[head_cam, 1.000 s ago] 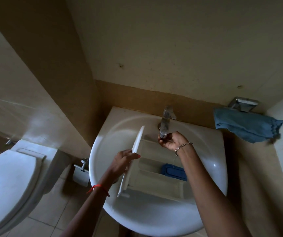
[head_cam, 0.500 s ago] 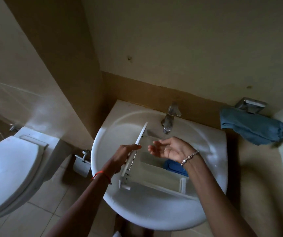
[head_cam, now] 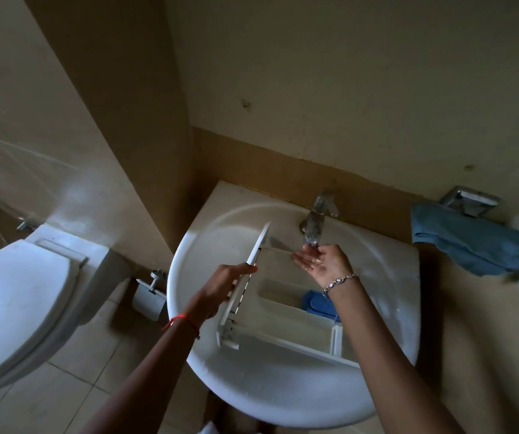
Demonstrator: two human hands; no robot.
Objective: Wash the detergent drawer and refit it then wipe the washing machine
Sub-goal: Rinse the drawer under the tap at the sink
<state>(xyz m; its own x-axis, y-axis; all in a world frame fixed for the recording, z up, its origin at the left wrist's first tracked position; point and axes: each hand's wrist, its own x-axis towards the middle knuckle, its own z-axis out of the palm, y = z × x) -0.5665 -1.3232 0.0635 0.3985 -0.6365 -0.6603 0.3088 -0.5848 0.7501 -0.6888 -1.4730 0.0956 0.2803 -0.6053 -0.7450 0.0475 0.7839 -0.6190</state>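
Detergent drawer [head_cam: 286, 311], centre frame: white, w/ a blue insert [head_cam: 317, 303] at its right. Sink [head_cam: 189, 277] white. Toilet [head_cam: 16, 302], lower left, white. Cloth [head_cam: 471, 242], right edge, plain blue. Tap [head_cam: 322, 205] silver-grey, prob. chrome. Wall [head_cam: 345, 89] beige, w/ a darker brown band [head_cam: 251, 164] behind the sink. Floor tiles [head_cam: 73, 386] pale beige. Red thread [head_cam: 183, 319] on left wrist, silver bracelet [head_cam: 341, 280] on right.

A single wide-angle camera, worn on the head, supplies the only view. It sits above the washbasin [head_cam: 251, 386] and faces forward and steeply down at close range. The left hand [head_cam: 220, 289] and right hand [head_cam: 324, 264] reach mid-frame from the lower edge. The basin and the detergent drawer [head_cam: 283, 321] fill the centre, with the tap [head_cam: 317, 220] just above. The wall [head_cam: 345, 89] fills the upper frame. A toilet [head_cam: 16, 302] occupies the lower left and a blue cloth [head_cam: 471, 242] the right edge.
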